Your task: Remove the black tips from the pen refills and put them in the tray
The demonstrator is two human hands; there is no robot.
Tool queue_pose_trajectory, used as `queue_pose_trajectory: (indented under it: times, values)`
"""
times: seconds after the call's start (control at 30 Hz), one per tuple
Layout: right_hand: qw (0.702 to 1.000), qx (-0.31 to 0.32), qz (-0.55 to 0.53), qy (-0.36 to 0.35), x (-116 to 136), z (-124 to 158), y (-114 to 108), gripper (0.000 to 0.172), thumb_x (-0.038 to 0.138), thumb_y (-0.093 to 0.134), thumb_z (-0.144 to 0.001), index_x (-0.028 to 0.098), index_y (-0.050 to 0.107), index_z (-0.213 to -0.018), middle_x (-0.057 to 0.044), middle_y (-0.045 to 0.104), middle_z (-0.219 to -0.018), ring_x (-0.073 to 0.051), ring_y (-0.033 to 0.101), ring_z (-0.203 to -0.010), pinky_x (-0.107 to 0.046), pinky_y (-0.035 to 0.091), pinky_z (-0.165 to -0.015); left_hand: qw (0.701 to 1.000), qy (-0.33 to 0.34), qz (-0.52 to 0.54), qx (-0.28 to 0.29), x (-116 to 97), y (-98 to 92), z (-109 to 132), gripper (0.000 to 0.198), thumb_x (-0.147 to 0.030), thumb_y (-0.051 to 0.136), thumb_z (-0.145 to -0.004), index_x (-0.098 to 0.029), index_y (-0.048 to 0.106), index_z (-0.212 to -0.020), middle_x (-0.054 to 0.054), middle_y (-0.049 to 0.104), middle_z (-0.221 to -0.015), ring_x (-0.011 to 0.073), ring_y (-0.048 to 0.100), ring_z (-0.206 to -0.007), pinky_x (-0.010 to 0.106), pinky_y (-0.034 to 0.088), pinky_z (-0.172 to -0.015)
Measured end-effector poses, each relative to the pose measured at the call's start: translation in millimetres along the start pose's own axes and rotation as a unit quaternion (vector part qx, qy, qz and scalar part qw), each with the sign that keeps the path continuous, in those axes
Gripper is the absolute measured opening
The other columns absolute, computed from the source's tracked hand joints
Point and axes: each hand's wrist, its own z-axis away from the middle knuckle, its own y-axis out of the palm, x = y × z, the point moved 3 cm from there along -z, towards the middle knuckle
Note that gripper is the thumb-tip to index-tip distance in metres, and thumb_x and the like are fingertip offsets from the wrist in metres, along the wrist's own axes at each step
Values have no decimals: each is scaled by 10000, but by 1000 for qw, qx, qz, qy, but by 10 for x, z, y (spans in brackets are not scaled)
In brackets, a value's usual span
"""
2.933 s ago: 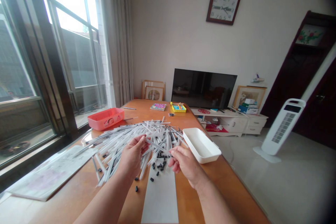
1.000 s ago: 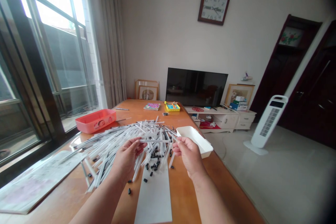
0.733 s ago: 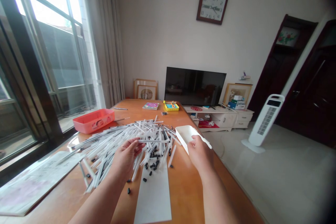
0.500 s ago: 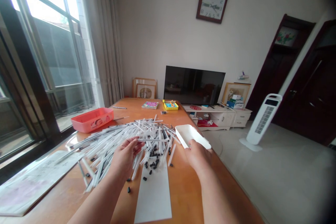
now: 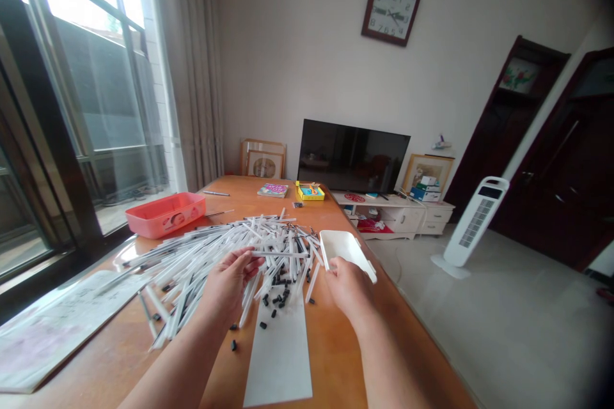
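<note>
Head view: one left hand (image 5: 229,278), thumb and fingers closed in a pinch on the end of one slim tube (image 5: 281,255), held level above a loose pile of tubes (image 5: 211,254); one right hand (image 5: 349,287), fingers partly curled at the near side of one white box (image 5: 343,246), its grip on it impossible to tell. Also black caps (image 5: 281,300), scattered on and beside one white strip (image 5: 279,364), on one wooden table (image 5: 343,364).

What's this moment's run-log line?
left hand: pinching slim translucent plastic tube | right hand: at near rim of white rectangular plastic tray, grip unclear | nearby: pile of white plastic tubes, small black cylinders
</note>
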Motion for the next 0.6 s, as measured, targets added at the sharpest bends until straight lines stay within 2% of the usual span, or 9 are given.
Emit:
queue_pose_trajectory:
  times: [0.1,0.2,0.3,0.47,0.6]
  values:
    - [999,-10,-32,-4,3,-4,-17,218,322,548,-883,266,732,-985,-55,738,-828,-206,646,-782,-267,319,-619,1000,-5,5,6,3,-4,-3,164,-199,711,-803,-176,660,-957,44,728,-834,177,735,-798,291,570,-838]
    - [995,-58,-81,-9,-13,-14,-68,263,314,538,-885,282,728,-1064,-58,747,-888,-218,667,-841,-267,371,-653,1000,-14,6,10,8,-9,-14,124,-185,687,-823,-184,668,-946,49,733,-845,181,735,-811,289,573,-835]
    - [980,-101,-169,-20,-26,-23,-89,275,337,525,-892,272,733,-1060,-50,753,-912,-224,671,-855,-278,414,-690,1000,-21,6,16,18,-14,-22,113,-177,670,-842,-174,667,-956,64,737,-868,181,737,-827,281,575,-827]
    - [929,-61,-360,-64,21,-36,5,320,421,558,-877,224,736,-1056,-35,748,-869,-207,656,-781,-278,463,-694,999,-19,2,34,53,-29,-36,170,-161,687,-834,-148,660,-1001,85,732,-875,189,740,-834,281,579,-803]
    - [900,-16,-426,-89,79,-13,24,350,457,569,-883,194,735,-1043,-42,736,-852,-192,636,-752,-274,463,-673,998,-25,0,58,87,-28,-45,186,-160,687,-843,-146,657,-1027,79,728,-878,179,740,-831,259,578,-786]
